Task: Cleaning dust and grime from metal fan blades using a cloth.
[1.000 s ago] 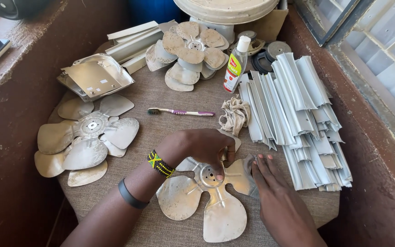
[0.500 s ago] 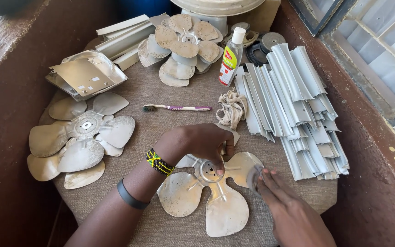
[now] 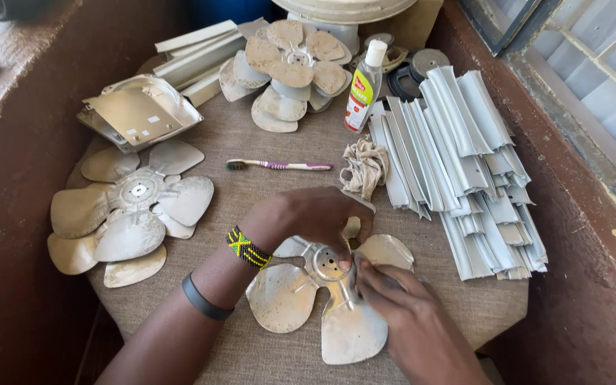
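Observation:
A dusty metal fan blade (image 3: 290, 296) with several petals lies on the cloth-covered table (image 3: 251, 142) in front of me. My left hand (image 3: 308, 217), with a beaded wristband and a dark band, rests over its hub and upper petals, holding it down. My right hand (image 3: 393, 299) presses its fingertips on the blade just right of the hub, beside the left thumb. I cannot tell whether the right fingers pinch anything small.
A stack of fan blades (image 3: 126, 210) lies at left, another (image 3: 290, 64) at the back. A toothbrush (image 3: 279, 165), crumpled rag (image 3: 363, 165), clear bottle (image 3: 362, 85), metal bracket (image 3: 137, 114) and stacked grey metal strips (image 3: 465, 164) surround the work spot. Walls close in on both sides.
My right hand has moved from the table at the blade's right edge onto the blade next to the hub. The left hand stays on the hub.

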